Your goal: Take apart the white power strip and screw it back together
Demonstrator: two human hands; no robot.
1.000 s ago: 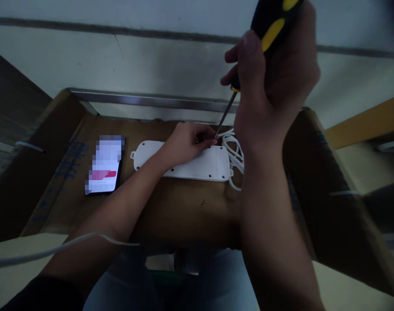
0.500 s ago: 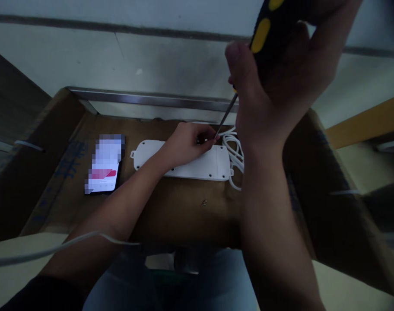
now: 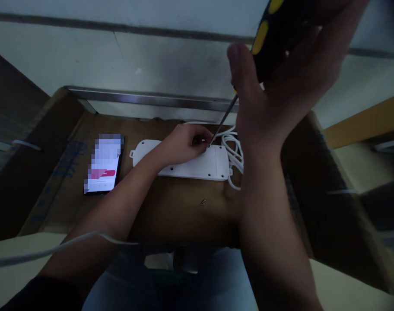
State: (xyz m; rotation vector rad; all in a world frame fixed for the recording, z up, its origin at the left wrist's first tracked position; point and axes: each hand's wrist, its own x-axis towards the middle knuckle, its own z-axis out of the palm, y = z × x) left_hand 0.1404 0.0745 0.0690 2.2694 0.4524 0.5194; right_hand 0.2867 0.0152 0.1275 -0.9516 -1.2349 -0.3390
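Observation:
A white power strip (image 3: 197,166) lies face down on a brown cardboard sheet (image 3: 171,211), its white cord (image 3: 235,156) coiled at its right end. My left hand (image 3: 183,144) rests on the strip's far edge, fingers curled and pinched beside the screwdriver tip. My right hand (image 3: 281,82) is raised close to the camera and wraps a black-and-yellow screwdriver (image 3: 265,39). Its thin shaft (image 3: 223,116) slants down to the strip's top edge by my left fingertips.
A lit phone (image 3: 103,166) lies left of the strip. A small screw (image 3: 202,201) sits on the cardboard in front of it. Cardboard flaps rise at both sides, a metal bar (image 3: 145,98) runs behind, and a white cable (image 3: 54,248) crosses my left forearm.
My right hand has shifted its hold on the screwdriver handle, fingers spreading and turning around it. The tip stays at the same spot and my left hand has barely moved.

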